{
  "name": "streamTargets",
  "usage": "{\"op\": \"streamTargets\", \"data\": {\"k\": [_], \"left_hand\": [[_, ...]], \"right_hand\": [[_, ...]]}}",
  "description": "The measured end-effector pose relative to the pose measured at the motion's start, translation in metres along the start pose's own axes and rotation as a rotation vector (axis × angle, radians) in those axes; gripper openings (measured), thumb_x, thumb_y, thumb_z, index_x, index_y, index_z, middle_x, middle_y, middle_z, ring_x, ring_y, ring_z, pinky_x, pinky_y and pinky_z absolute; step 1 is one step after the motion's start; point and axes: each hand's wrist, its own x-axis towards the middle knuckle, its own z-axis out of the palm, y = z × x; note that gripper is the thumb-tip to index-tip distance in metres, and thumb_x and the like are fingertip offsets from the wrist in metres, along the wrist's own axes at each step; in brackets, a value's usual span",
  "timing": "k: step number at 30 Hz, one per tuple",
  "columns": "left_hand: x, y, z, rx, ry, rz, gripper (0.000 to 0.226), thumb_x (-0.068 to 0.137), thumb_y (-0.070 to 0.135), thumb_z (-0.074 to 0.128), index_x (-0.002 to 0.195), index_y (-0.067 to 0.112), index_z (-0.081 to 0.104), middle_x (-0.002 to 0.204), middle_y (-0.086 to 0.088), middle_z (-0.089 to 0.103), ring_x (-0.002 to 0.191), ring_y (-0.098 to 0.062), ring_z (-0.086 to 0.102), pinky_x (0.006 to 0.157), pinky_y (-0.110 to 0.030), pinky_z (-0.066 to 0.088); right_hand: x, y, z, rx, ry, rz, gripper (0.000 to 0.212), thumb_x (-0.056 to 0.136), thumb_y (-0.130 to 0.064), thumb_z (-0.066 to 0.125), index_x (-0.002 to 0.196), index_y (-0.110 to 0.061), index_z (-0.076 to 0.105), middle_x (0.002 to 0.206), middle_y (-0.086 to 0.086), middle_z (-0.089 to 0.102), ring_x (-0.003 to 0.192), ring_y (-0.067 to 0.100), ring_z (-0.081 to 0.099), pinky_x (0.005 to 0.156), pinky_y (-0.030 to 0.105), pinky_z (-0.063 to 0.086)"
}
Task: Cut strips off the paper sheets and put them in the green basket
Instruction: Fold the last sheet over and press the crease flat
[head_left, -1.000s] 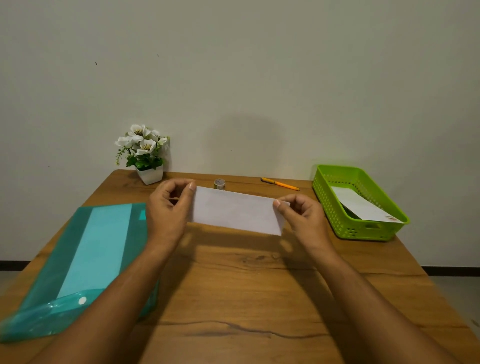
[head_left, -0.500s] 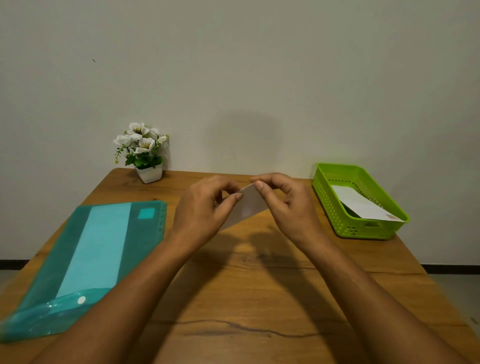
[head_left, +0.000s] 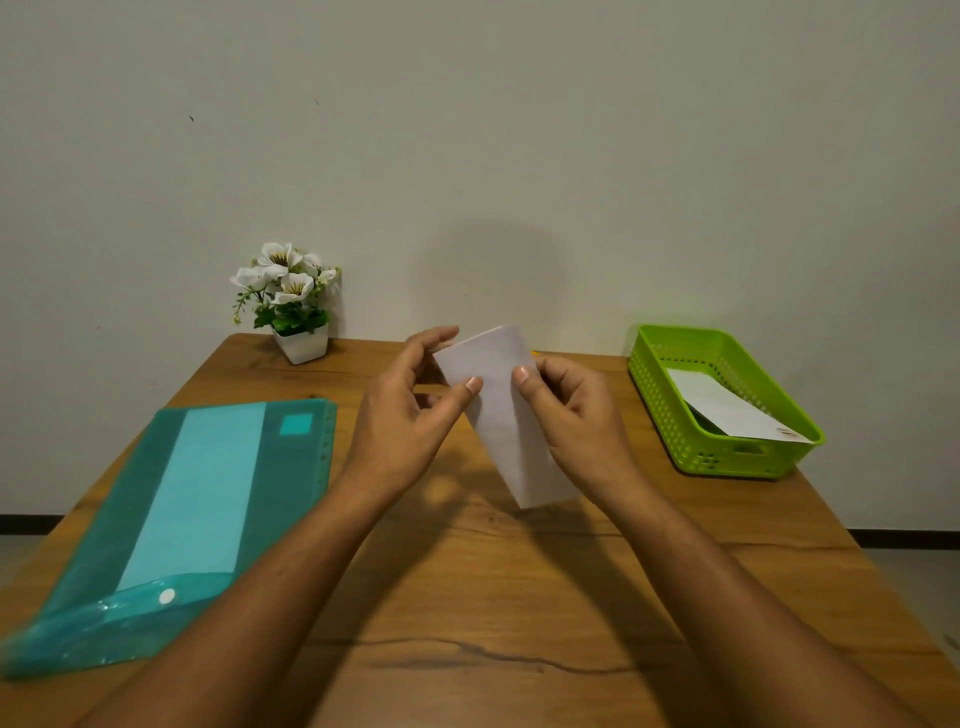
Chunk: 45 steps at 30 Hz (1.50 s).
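Observation:
Both hands hold a white paper strip (head_left: 511, 431) above the middle of the wooden table (head_left: 493, 597). It stands nearly on end, tilted, its lower end toward me. My left hand (head_left: 410, 415) pinches its upper left edge with thumb and fingers. My right hand (head_left: 571, 415) grips its right edge, thumb on the front face. The green basket (head_left: 670, 410) sits at the table's right, and a white paper piece (head_left: 722, 410) lies in it.
A teal plastic folder (head_left: 197, 509) holding a sheet lies at the left. A white pot of white flowers (head_left: 291, 306) stands at the far left edge by the wall. An orange tip of a pen (head_left: 535, 353) peeks out behind my right hand.
The strip was held flat and lengthwise between my spread hands. My hands came together and turned it, so it now stands nearly on end.

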Motion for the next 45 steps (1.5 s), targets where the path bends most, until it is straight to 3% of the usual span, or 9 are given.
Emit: {"op": "streamTargets", "data": {"k": [3, 6, 13, 17, 23, 27, 34, 41, 45], "left_hand": [[0.009, 0.01, -0.005, -0.036, -0.008, 0.031, 0.05, 0.093, 0.036, 0.073, 0.139, 0.026, 0.06, 0.114, 0.009, 0.07, 0.111, -0.01, 0.066, 0.083, -0.031, 0.061], [0.015, 0.014, -0.007, 0.013, -0.056, 0.095, 0.024, 0.097, 0.033, 0.069, 0.118, 0.022, 0.075, 0.106, 0.01, 0.075, 0.104, -0.013, 0.069, 0.081, -0.043, 0.061], [0.012, 0.01, -0.006, 0.012, -0.066, 0.153, 0.01, 0.098, 0.02, 0.07, 0.099, 0.014, 0.078, 0.093, 0.006, 0.075, 0.094, -0.018, 0.071, 0.078, -0.043, 0.058], [0.012, 0.009, -0.005, 0.011, -0.057, 0.157, 0.01, 0.096, 0.02, 0.072, 0.096, 0.014, 0.079, 0.093, 0.006, 0.074, 0.093, -0.016, 0.071, 0.075, -0.034, 0.057], [0.012, 0.003, -0.008, -0.028, -0.021, 0.135, 0.015, 0.096, 0.027, 0.071, 0.096, 0.015, 0.08, 0.093, 0.004, 0.076, 0.091, -0.021, 0.071, 0.072, -0.052, 0.055], [0.012, 0.0, -0.011, -0.068, 0.031, 0.092, 0.02, 0.094, 0.032, 0.071, 0.095, 0.014, 0.08, 0.093, -0.001, 0.077, 0.091, -0.022, 0.071, 0.075, -0.054, 0.055], [0.014, -0.008, -0.018, -0.151, 0.13, 0.019, 0.013, 0.092, 0.035, 0.073, 0.091, 0.023, 0.079, 0.089, 0.001, 0.076, 0.087, -0.019, 0.068, 0.075, -0.048, 0.055], [0.009, -0.025, -0.023, -0.165, 0.224, -0.108, 0.01, 0.096, 0.028, 0.071, 0.092, 0.022, 0.078, 0.088, 0.004, 0.074, 0.079, 0.002, 0.061, 0.066, -0.016, 0.048], [-0.001, -0.042, -0.016, -0.096, 0.254, -0.223, 0.015, 0.098, 0.032, 0.068, 0.089, 0.022, 0.076, 0.085, 0.004, 0.074, 0.078, -0.004, 0.066, 0.065, -0.018, 0.053]], "right_hand": [[0.0, 0.0, 0.002, -0.117, -0.068, -0.076, 0.026, 0.106, -0.027, 0.056, 0.09, -0.013, 0.071, 0.081, 0.007, 0.068, 0.074, 0.025, 0.061, 0.064, 0.047, 0.046], [0.0, -0.001, 0.006, -0.221, -0.133, -0.114, 0.028, 0.106, -0.032, 0.053, 0.093, -0.017, 0.071, 0.082, 0.003, 0.067, 0.076, 0.023, 0.063, 0.065, 0.05, 0.049], [-0.003, -0.004, 0.01, -0.219, -0.167, -0.134, 0.027, 0.109, -0.028, 0.051, 0.101, -0.014, 0.073, 0.089, 0.002, 0.07, 0.084, 0.02, 0.064, 0.072, 0.048, 0.049], [-0.003, -0.002, 0.012, -0.229, -0.188, -0.164, 0.025, 0.107, -0.025, 0.051, 0.1, -0.013, 0.072, 0.09, 0.002, 0.07, 0.086, 0.021, 0.065, 0.073, 0.047, 0.049], [-0.002, 0.003, 0.008, -0.263, -0.212, -0.166, 0.027, 0.107, -0.025, 0.052, 0.092, -0.013, 0.07, 0.084, 0.0, 0.067, 0.078, 0.018, 0.061, 0.067, 0.043, 0.046], [-0.003, 0.009, 0.002, -0.275, -0.23, -0.15, 0.029, 0.106, -0.025, 0.051, 0.084, -0.011, 0.065, 0.078, 0.003, 0.063, 0.073, 0.019, 0.057, 0.065, 0.043, 0.043], [-0.007, 0.03, -0.016, -0.358, -0.24, -0.099, 0.03, 0.103, -0.031, 0.05, 0.084, -0.015, 0.067, 0.076, 0.0, 0.064, 0.072, 0.018, 0.058, 0.064, 0.041, 0.043], [-0.015, 0.053, -0.039, -0.427, -0.219, 0.004, 0.033, 0.102, -0.037, 0.049, 0.089, -0.017, 0.071, 0.08, -0.002, 0.069, 0.076, 0.019, 0.063, 0.067, 0.048, 0.05], [-0.02, 0.06, -0.04, -0.335, -0.166, 0.149, 0.028, 0.104, -0.033, 0.056, 0.088, -0.016, 0.072, 0.078, 0.004, 0.07, 0.069, 0.024, 0.061, 0.06, 0.041, 0.047]]}}
